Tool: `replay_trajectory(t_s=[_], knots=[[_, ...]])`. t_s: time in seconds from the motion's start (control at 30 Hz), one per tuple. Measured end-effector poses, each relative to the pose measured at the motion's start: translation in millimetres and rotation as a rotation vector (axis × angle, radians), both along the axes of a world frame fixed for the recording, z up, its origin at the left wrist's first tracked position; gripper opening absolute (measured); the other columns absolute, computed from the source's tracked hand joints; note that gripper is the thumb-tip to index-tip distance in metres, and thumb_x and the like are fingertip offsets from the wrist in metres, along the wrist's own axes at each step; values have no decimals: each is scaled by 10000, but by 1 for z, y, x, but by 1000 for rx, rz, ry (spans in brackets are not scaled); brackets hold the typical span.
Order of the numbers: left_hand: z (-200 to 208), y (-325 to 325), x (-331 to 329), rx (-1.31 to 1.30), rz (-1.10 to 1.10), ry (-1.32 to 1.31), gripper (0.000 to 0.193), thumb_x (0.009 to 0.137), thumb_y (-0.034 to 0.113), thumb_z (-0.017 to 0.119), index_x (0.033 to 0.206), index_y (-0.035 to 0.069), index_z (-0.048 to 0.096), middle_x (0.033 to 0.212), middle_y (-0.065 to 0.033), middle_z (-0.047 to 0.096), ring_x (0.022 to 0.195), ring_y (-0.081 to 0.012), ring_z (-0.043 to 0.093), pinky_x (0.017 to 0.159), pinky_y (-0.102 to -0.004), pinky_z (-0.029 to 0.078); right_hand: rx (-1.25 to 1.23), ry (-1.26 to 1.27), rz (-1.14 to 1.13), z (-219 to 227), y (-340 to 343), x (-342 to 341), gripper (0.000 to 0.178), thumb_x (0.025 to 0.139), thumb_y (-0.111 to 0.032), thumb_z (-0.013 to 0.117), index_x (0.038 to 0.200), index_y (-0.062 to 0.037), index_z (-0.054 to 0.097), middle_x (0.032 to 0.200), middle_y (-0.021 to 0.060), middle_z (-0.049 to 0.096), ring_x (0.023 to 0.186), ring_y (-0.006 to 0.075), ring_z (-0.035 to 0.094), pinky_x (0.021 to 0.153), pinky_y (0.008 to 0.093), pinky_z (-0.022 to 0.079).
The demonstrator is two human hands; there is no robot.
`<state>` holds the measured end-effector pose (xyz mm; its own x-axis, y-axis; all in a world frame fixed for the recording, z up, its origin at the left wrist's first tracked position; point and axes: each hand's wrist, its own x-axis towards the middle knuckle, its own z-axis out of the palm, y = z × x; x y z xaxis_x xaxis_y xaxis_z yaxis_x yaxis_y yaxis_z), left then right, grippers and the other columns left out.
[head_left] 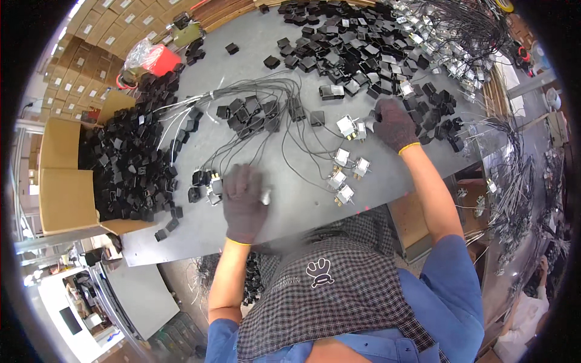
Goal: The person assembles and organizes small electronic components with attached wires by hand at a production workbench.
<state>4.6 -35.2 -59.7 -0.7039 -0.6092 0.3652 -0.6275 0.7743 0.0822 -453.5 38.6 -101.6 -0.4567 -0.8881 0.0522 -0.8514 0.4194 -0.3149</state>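
My left hand [244, 199], in a dark knit glove, is over the front left of the grey table, back upward. Its fingers are blurred; a small silvery piece [266, 195] shows by its thumb. Left of it lie white plugs with brass-coloured prongs [215, 189] and black square caps [194, 193]. My right hand [394, 126], gloved alike, reaches to the right of a pair of white plugs [347, 127]. Its fingertips are smeared, so any grip is unclear. Nearer me sit several more white plugs [342, 158] on thin dark cables [290, 163].
Black caps heap up at the back [345, 54] and at the left, beside an open cardboard box [66, 199]. A bundle of cables crosses a small group of black caps [248, 115]. More wired plugs [448, 51] pile at the right edge. A red container [160, 59] stands back left.
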Motion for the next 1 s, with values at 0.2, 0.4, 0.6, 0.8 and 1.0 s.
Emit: replay_trajectory(t_s=[0.2,0.4,0.6,0.8,1.0], knots=[[15,69,-62,494,-80,-29,607,908,456,798,1433,189,654,1203,-103,753,1048,-332,753,852,-466,591,24,-125,-37,23,0,14,452,842,-244,822,1243,-94,678,1256,183,702,1159,380,691,1009,463,552],[-4,83,-99,842,-3,-90,663,894,596,775,1383,163,658,1020,-152,796,920,-386,777,769,-489,606,-264,-14,85,1,15,8,489,866,-336,812,1274,-95,692,1319,190,691,1180,363,701,994,451,571],[14,85,-90,784,-24,72,586,883,515,846,1267,100,694,981,-145,789,874,-304,794,777,-417,618,-547,-405,-2,16,37,37,545,843,-264,883,1288,-55,645,1144,168,744,1003,337,751,901,425,599],[6,88,-39,907,19,765,544,904,287,886,1322,55,628,1060,-74,741,931,-168,715,818,-340,603,-541,-358,125,58,64,114,595,860,-108,900,1373,-30,610,1124,121,731,935,176,723,844,336,598],[16,78,1,1096,231,1282,898,914,695,749,1457,6,554,956,-97,720,784,-148,675,648,-284,545,-403,-1070,227,64,73,188,524,984,-149,764,1473,-73,591,1161,86,710,907,163,720,779,317,597]])
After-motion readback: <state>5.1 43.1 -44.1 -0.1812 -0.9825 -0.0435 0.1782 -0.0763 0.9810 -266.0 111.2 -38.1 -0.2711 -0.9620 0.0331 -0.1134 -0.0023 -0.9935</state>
